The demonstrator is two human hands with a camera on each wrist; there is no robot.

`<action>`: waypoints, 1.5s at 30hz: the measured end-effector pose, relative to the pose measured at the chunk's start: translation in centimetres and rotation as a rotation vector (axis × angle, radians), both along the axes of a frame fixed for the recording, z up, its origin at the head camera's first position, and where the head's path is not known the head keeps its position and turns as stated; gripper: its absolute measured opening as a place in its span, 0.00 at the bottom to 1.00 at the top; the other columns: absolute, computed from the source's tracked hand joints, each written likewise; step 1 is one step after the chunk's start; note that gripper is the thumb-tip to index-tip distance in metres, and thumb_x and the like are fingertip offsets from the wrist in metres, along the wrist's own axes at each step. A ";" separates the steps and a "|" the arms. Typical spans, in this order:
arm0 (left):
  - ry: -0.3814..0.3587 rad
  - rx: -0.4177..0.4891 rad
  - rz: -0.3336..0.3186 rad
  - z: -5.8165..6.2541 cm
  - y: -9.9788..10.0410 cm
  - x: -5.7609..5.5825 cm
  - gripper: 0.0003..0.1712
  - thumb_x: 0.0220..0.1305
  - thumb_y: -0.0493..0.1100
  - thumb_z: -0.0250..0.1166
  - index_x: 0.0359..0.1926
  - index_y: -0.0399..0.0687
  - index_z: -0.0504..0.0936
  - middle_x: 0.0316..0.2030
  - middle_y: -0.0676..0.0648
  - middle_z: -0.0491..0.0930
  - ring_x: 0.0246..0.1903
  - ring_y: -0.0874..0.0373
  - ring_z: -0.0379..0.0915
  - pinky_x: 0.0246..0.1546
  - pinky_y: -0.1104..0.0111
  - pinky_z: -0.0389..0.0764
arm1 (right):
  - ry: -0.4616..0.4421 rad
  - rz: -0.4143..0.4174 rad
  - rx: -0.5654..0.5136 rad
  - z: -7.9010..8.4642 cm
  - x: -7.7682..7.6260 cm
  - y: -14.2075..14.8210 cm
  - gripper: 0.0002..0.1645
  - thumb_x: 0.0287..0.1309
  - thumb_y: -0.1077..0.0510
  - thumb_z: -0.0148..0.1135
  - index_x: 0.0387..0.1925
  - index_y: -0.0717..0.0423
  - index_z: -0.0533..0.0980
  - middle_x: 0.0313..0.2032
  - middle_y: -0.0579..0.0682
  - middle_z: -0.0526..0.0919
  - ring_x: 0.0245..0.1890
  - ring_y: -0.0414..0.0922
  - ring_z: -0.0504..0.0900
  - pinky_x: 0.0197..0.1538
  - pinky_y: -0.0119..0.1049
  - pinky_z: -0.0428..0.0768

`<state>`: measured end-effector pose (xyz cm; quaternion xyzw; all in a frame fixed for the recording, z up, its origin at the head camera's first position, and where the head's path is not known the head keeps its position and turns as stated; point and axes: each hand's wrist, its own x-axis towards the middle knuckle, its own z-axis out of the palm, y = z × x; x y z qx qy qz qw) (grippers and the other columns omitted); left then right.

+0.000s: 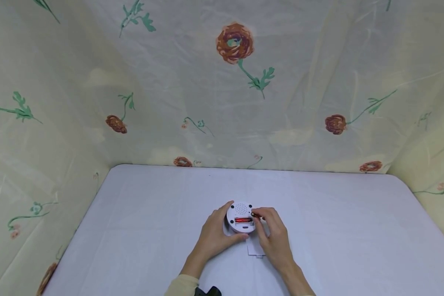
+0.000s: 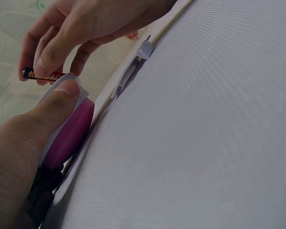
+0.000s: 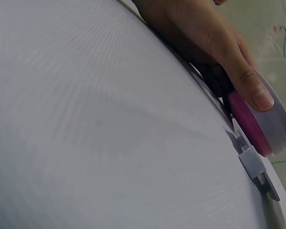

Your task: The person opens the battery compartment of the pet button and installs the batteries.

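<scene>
My left hand (image 1: 214,235) grips a round white device (image 1: 240,209) with its battery side up, thumb on the near rim. Speaker holes and dark round feet show on that side; the underside is pink (image 2: 71,136) in the left wrist view. One red battery (image 1: 243,220) lies in the uncovered battery slot. Beside the device's right edge, my right hand (image 1: 275,238) pinches a second battery (image 2: 40,75), black-ended with a red label, between thumb and fingers. The right wrist view shows only the left hand at the device; the right hand is outside it.
A white battery cover (image 1: 256,248) with a small tab lies on the white table (image 1: 151,213), just below the device and partly behind the right hand. Flower-printed curtains (image 1: 281,123) stand along the table's back and sides. Something black (image 1: 209,292) sits by the left wrist.
</scene>
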<state>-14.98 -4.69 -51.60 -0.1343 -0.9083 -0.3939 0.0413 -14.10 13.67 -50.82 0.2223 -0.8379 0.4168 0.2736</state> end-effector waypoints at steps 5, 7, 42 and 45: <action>0.002 -0.001 0.000 0.0 0.1 0.0 0.57 0.42 0.70 0.70 0.70 0.56 0.59 0.64 0.51 0.69 0.58 0.54 0.69 0.55 0.56 0.73 | -0.056 0.024 -0.001 0.3 0.2 -0.1 0.17 0.58 0.67 0.60 0.49 0.54 0.75 0.45 0.45 0.77 0.45 0.38 0.76 0.52 0.21 0.72; 0.002 -0.003 0.000 0.0 0.1 0.0 0.57 0.42 0.70 0.70 0.70 0.56 0.59 0.64 0.51 0.69 0.58 0.54 0.69 0.56 0.56 0.73 | -0.053 0.036 -0.002 0.3 0.3 -0.2 0.17 0.58 0.68 0.60 0.49 0.54 0.75 0.45 0.46 0.77 0.45 0.39 0.76 0.51 0.21 0.72; 0.036 -0.021 0.005 -0.2 0.0 0.0 0.57 0.42 0.74 0.66 0.70 0.56 0.59 0.63 0.50 0.71 0.56 0.55 0.71 0.53 0.57 0.74 | 0.062 0.079 0.064 -0.1 -0.1 -0.7 0.20 0.52 0.66 0.66 0.48 0.50 0.78 0.42 0.41 0.80 0.43 0.38 0.76 0.47 0.30 0.66; 0.039 -0.025 0.006 -0.1 0.0 0.0 0.57 0.42 0.73 0.67 0.70 0.56 0.59 0.62 0.49 0.72 0.56 0.54 0.71 0.52 0.57 0.74 | 0.055 0.082 0.075 -0.1 0.0 -0.8 0.21 0.51 0.66 0.67 0.47 0.48 0.78 0.42 0.40 0.81 0.44 0.38 0.75 0.48 0.31 0.65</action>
